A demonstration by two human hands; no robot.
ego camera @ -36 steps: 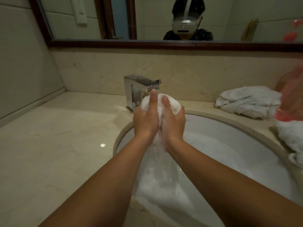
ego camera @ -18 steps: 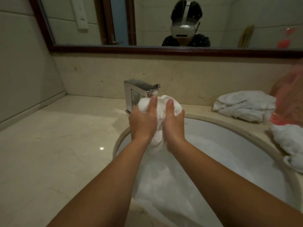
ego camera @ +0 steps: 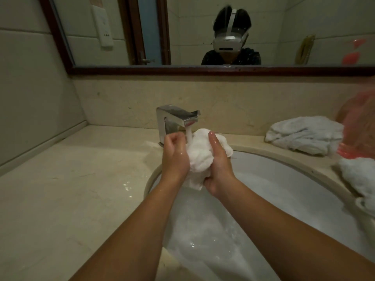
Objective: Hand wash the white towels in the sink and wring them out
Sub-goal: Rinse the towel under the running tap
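The countertop [ego camera: 60, 189] runs pale and wet-speckled along its left side, with a few bright drops near the left rim of the sink [ego camera: 284, 157]. At the sink's back edge stands the square chrome faucet [ego camera: 174, 122], and a thin stream of water [ego camera: 188, 134] falls from its spout. My left hand [ego camera: 175, 157] is right under that spout, fingers curled in at the top and the palm pressed against the left side of the towel [ego camera: 203, 155], which I hold bunched into a white lump above the back part of the basin, one end hanging out below my palms. My right hand [ego camera: 220, 169] wraps the lump's right side, thumb lying up over the front and the other fingers folded round behind (I cannot see their tips). Both wrists shine wet. Below my forearms the basin holds cloudy, sudsy water. Further right, at the back right of the countertop against the wall, a second towel [ego camera: 304, 134] lies crumpled, and a third towel [ego camera: 359, 179] lies over the sink's right rim at the edge of view. Between those two is a pink thing [ego camera: 357, 134], too blurred to tell what it is.
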